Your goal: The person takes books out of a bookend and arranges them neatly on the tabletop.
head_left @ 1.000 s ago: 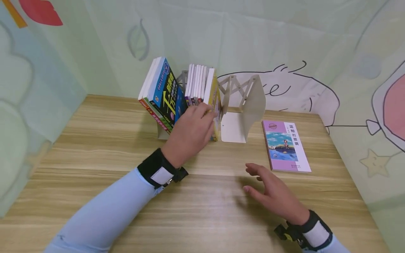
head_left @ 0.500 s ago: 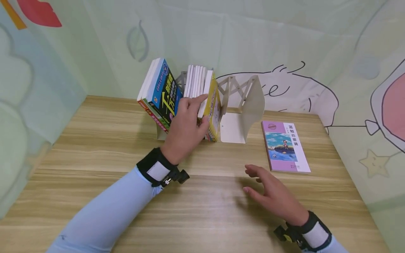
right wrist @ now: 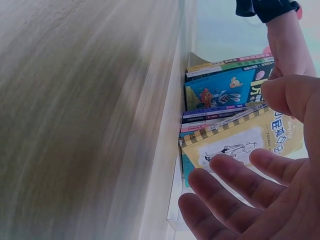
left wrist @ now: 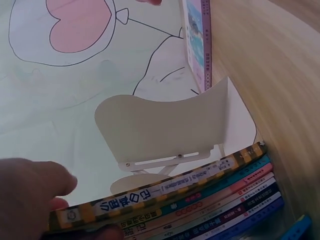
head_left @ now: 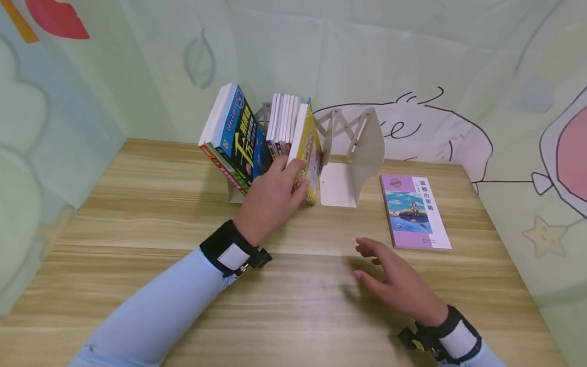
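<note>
at eight o'clock in the head view, closest to us, a light-blue sleeve (head_left: 160, 300) runs up to a black wrist strap (head_left: 219, 243). at four o'clock we see the right hand (head_left: 401, 285), thumb and fingers wide apart over the wood-grain table (head_left: 312, 316). toward twelve o'clock from that hand we find the purple-and-white book (head_left: 415, 211), lying flat, cover up. just off the centre, the left hand (head_left: 272, 201) pinches the yellow book (head_left: 309, 153) in a narrow grip; in the left wrist view we see its spine between thumb and finger. we place this book at one o'clock from the left hand, standing on edge. from it, a row of thin books (head_left: 283, 120) stands toward eleven o'clock, thick books (head_left: 238, 127) toward ten, and the metal rack (head_left: 370, 160) extends toward three. farthest, at twelve o'clock, hangs a printed backdrop (head_left: 390, 51).
</note>
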A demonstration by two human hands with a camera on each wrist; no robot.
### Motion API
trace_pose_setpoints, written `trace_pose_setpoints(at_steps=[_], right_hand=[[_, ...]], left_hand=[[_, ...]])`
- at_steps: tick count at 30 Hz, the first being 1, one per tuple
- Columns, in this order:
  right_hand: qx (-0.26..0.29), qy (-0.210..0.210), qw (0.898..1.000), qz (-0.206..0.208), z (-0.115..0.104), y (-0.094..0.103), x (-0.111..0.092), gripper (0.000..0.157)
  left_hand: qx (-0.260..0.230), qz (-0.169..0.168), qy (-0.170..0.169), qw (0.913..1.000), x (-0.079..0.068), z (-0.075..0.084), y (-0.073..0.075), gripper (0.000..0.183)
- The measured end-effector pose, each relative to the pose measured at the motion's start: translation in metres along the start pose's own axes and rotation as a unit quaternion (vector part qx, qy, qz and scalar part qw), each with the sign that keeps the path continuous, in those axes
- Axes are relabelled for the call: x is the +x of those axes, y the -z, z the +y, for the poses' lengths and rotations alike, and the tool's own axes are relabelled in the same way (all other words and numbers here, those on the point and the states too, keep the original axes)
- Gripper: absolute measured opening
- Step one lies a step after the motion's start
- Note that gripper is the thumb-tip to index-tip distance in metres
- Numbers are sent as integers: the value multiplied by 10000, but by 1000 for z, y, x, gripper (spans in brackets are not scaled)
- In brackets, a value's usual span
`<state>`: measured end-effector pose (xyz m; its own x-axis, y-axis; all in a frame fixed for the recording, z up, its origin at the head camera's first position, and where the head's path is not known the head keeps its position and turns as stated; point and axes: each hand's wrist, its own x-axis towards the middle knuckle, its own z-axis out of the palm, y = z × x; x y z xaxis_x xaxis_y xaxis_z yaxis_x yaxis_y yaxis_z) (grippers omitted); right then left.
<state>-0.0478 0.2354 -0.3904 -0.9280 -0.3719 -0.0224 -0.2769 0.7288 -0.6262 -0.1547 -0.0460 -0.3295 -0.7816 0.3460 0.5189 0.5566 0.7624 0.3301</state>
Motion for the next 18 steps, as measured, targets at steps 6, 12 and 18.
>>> trace_pose_setpoints(at_steps=[6,12,18], right_hand=[[-22,-40,10000,-76,0,1,1,67],[-9,-25,10000,-63,2,1,0,67],[-31,-57,10000,-76,2,0,0,66]], left_hand=[[-79,-8,74,9999,-4,0,-2,20],[-329,17,124,9994,-7,-1,-4,13],[-848,350,48,9958,-12,-6,-7,10]])
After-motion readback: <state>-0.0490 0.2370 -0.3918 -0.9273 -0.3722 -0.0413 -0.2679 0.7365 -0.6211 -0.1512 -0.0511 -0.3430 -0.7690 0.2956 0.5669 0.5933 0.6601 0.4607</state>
